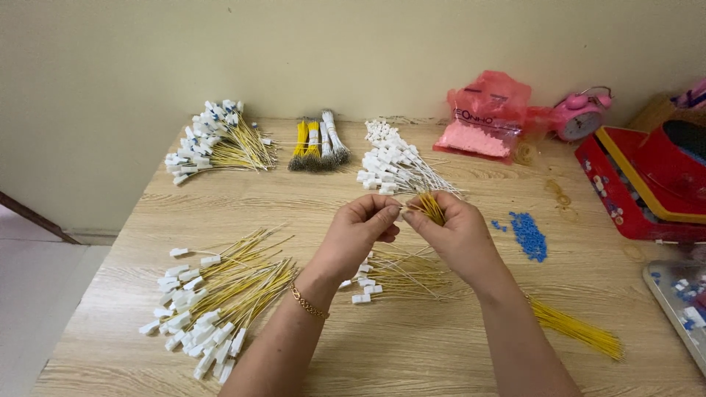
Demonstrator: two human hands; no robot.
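Far left we see a heap of yellow wires with white connectors (213, 309) lying on the wooden table (412, 353). At centre, the left hand (357, 231) pinches shut at a wire tip, and the right hand (456, 231) clasps a bundle of yellow wires (430, 208) above the table, tips up-left, tails down-right.

Left hand (358, 234) & right hand (454, 231) pinch a yellow wire bundle (430, 207) above tabletop (412, 353) centre; white-tipped wire piles (209, 301) near left edge, blue beads (528, 235) to the right.
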